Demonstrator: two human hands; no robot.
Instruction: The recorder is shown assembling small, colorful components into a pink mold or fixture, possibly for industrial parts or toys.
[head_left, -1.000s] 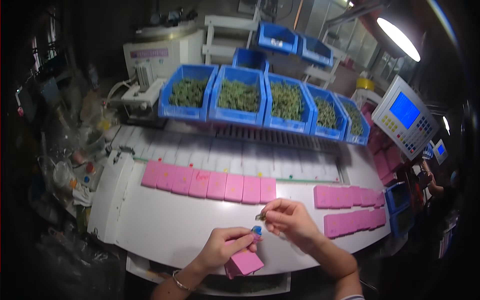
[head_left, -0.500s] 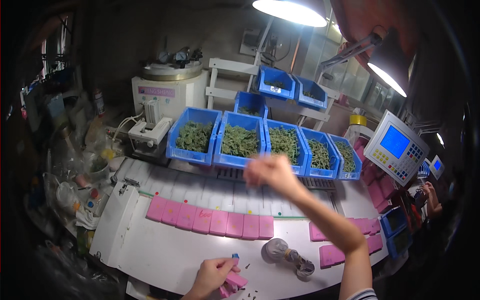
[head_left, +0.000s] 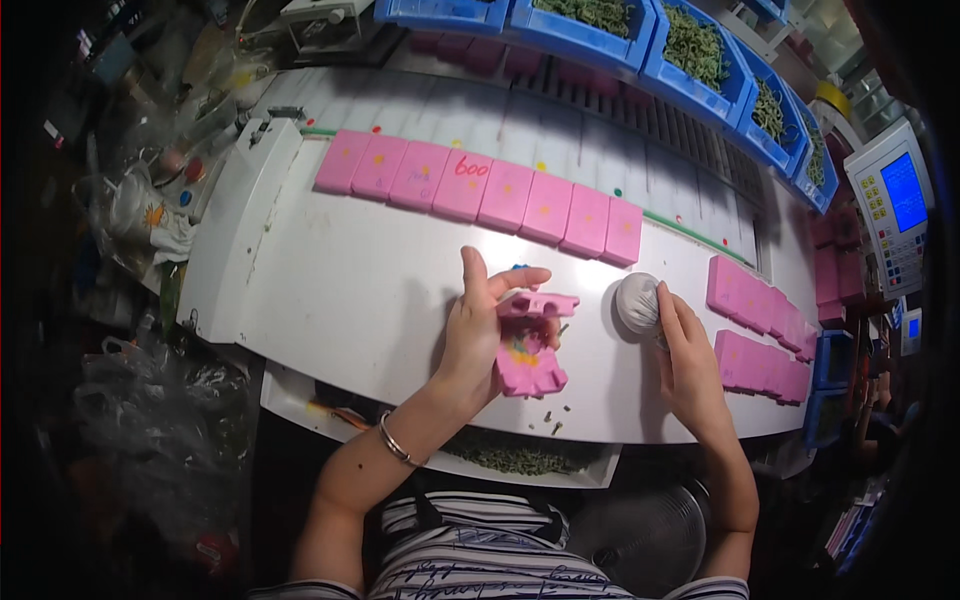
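My left hand [head_left: 466, 340] holds a pink rubber mould [head_left: 530, 374] parted into two halves, its cut inner faces showing yellow and green stains. Thumb and index finger are stretched; the other fingers are partly hidden behind the mould. A small blue bit shows by the index finger. To the right, my right hand [head_left: 690, 358] closes round the narrow end of a tied cloth pouch [head_left: 637, 304], whose round whitish-grey head rests at the table. The rest of the pouch is hidden by the fingers. Small dark-green wax-like scraps [head_left: 557, 427] lie below the mould.
A row of pink mould blocks [head_left: 505, 198] lies across the white table [head_left: 350, 270]; two more rows [head_left: 755, 367] stand at right. Blue bins [head_left: 690, 50] of green pieces line the back. A display panel [head_left: 895, 190] stands far right, plastic bags [head_left: 150, 400] at left. An open drawer holds green bits [head_left: 520, 455].
My right hand has come down from near the blue bins to the cloth pouch and grips it. My left hand's mould is now spread open. The view has tilted downward.
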